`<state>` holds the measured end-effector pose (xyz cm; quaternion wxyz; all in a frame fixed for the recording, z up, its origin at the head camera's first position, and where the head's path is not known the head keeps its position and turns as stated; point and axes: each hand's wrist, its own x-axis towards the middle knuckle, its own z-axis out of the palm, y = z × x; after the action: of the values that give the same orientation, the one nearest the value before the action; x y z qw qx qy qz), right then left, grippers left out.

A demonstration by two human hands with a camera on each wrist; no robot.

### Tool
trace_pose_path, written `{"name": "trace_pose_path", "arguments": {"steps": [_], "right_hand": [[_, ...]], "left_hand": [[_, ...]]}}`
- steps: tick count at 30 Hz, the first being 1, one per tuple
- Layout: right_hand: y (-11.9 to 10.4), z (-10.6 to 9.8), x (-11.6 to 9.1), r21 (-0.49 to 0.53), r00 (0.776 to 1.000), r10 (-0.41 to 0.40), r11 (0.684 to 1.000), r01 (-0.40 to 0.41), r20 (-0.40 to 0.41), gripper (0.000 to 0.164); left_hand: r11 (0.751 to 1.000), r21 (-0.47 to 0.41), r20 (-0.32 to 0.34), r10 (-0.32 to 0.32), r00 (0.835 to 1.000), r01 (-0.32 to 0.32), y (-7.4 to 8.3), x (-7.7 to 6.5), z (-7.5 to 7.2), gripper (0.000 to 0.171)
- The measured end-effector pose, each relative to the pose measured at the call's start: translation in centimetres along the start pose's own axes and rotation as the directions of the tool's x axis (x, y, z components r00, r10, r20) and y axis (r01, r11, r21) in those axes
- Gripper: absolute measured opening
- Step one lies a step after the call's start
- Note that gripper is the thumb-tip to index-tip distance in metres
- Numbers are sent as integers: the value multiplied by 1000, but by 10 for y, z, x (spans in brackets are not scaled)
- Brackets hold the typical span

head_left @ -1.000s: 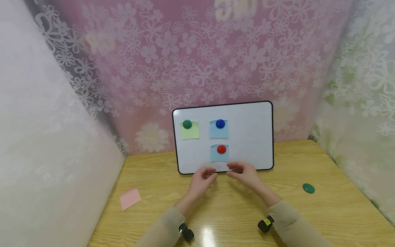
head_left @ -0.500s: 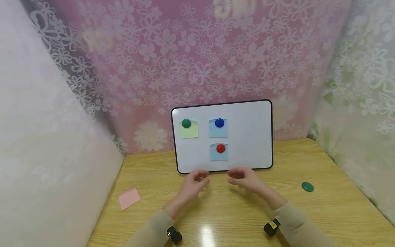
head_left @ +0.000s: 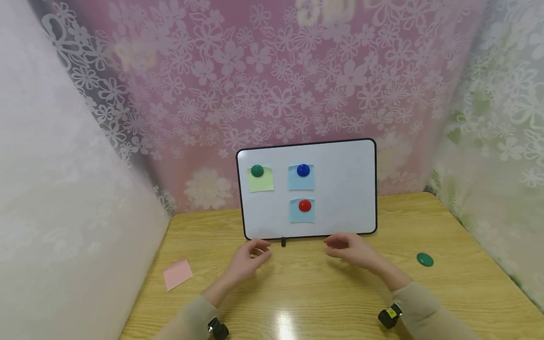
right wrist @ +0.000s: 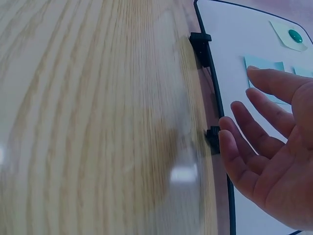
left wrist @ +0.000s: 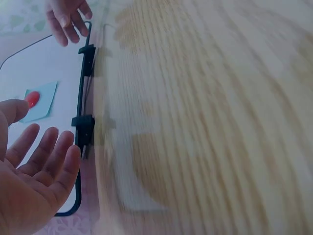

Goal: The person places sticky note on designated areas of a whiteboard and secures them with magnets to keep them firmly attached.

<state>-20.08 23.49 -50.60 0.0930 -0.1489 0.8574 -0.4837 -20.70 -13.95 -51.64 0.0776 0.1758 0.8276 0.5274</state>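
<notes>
A whiteboard (head_left: 344, 189) with a black frame stands upright at the back of the table. On it a green magnet (head_left: 257, 171) holds a pale green sticky note (head_left: 261, 184), a blue magnet (head_left: 303, 170) a light blue note (head_left: 295, 184), and a red magnet (head_left: 304, 205) a second light blue note (head_left: 297, 217) below. My left hand (head_left: 248, 259) is in front of the board's lower left edge, fingers loosely bent around nothing. My right hand (head_left: 352, 250) hangs before the lower right edge, likewise holding nothing. Black feet (left wrist: 86, 128) support the board's bottom edge in the left wrist view.
A pink sticky note (head_left: 177, 274) lies on the table at the left. Toward the right side lies a loose green magnet (head_left: 425, 259). Flowered curtains (head_left: 272, 71) enclose the wooden table (head_left: 306, 293) at the back and sides.
Both hands have drawn apart, the left one leftward and toward me, the right one to the right. A black foot under the board now shows between them. Notes and magnets stay put.
</notes>
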Motion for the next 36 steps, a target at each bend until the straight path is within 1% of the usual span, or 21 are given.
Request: {"name": "trace_pose_path", "arguments": {"steps": [3, 9, 13, 15, 18, 21, 27, 30, 33, 36], "right_hand": [[3, -5, -4, -10, 1000, 1, 1000, -1, 12, 41], [9, -14, -13, 18, 998, 44, 999, -44, 44, 44], [13, -20, -18, 7, 997, 28, 1000, -28, 65, 44], [16, -23, -20, -16, 997, 13, 1000, -12, 70, 43], [21, -27, -25, -52, 997, -13, 999, 17, 74, 41], [27, -34, -32, -66, 998, -8, 998, 12, 59, 41], [37, -53, -49, -96, 997, 69, 993, -66, 29, 46], [38, -62, -58, -101, 995, 99, 990, -96, 25, 49], [39, -69, -66, -113, 992, 127, 986, -125, 10, 50], [42, -76, -72, -140, 991, 135, 981, -136, -15, 51]], "left_hand": [[1000, 22, 5, -4, 1000, 4, -3, -6, -7, 35], [998, 69, 8, -11, 1000, 11, -9, -15, -21, 33], [995, 98, 7, -10, 1000, 10, -13, -20, -31, 31], [994, 104, -9, -15, 1000, 16, -15, -23, -37, 30], [993, 108, -48, -46, 998, 51, -20, -29, -47, 28], [989, 122, -79, -78, 994, 88, -25, -35, -58, 29], [976, 168, -149, -115, 982, 140, -33, -50, -79, 28], [967, 189, -192, -134, 972, 170, -36, -57, -88, 28], [965, 192, -208, -139, 968, 180, -41, -65, -97, 30], [965, 192, -222, -135, 966, 179, -47, -71, -106, 33]]}}
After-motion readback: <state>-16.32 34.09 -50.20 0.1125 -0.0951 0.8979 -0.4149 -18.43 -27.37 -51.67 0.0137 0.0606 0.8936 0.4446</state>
